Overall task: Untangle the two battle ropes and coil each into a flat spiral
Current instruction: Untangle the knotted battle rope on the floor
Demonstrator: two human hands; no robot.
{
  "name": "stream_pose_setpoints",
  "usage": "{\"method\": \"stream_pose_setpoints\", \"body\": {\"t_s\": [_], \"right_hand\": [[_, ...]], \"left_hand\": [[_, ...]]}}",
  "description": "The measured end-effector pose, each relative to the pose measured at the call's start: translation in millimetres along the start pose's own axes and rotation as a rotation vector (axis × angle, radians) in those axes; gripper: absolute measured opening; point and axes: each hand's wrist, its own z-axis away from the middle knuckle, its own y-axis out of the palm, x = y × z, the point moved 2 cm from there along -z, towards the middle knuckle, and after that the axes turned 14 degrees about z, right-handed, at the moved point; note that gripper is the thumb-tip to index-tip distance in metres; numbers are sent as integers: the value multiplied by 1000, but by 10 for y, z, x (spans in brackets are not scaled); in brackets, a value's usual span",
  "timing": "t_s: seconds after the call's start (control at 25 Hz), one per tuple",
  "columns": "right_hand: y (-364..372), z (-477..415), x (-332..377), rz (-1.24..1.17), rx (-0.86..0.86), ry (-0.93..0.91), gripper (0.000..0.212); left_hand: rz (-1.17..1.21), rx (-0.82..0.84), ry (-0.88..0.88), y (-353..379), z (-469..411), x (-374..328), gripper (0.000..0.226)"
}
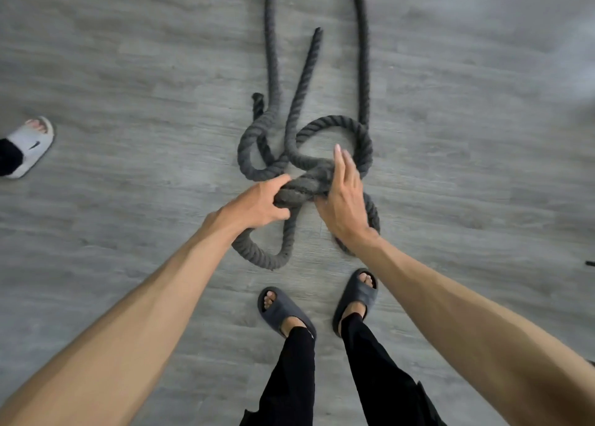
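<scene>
Two thick dark grey battle ropes lie tangled in a knot [309, 180] on the grey floor in front of me. One rope [272, 55] runs away up the frame on the left, the other rope [362, 55] on the right. A loose end [314, 48] points up between them, and a shorter end [257, 100] lies to the left. Loops spread around the knot, one of them near my feet [267, 258]. My left hand [257, 205] is closed around the crossing strands at the knot. My right hand [344, 197] rests against the knot's right side, fingers straight and together.
My two feet in dark slides [283, 309] stand just below the tangle. Another person's foot in a white slide [30, 145] is at the left edge. A small dark object [590, 263] pokes in at the right edge. The grey wood-look floor [128, 71] surrounds the ropes.
</scene>
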Motion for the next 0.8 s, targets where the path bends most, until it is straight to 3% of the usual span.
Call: {"method": "stream_pose_setpoints", "body": {"t_s": [0.08,0.16,0.2,0.32,0.36,0.44,0.52,0.6,0.68,0.8], "right_hand": [[-365,-62,-444,4,-69,-47,79],[-725,-87,-869,-41,-145,40,40],[-880,-104,-1084,-47,-184,143,32],[-1321,-34,-1792,-90,-298,558,36],[-1454,33,-2008,-154,-343,679,39],[-1669,171,-2482,-430,-453,851,41],[-1761,253,-2917,-768,-532,933,35],[-1765,296,-3366,-948,-587,1077,40],[-1767,267,-3847,-1071,-607,1256,59],[-1683,189,-4583,-1171,-597,1422,83]], "left_hand": [[-132,122,108,158,-273,-535,31],[-213,81,198,395,-629,-1037,36],[-274,-12,241,506,-803,-1247,46],[-394,-472,306,784,-1292,-1607,63],[-268,-616,227,836,-1418,-1623,64],[295,-791,-164,985,-1694,-1507,57],[622,-713,-467,1272,-1956,-1420,53],[493,-520,-473,1644,-2147,-1494,56],[311,-395,-411,1967,-2320,-1634,52],[262,-261,-392,2226,-2596,-1669,43]]}}
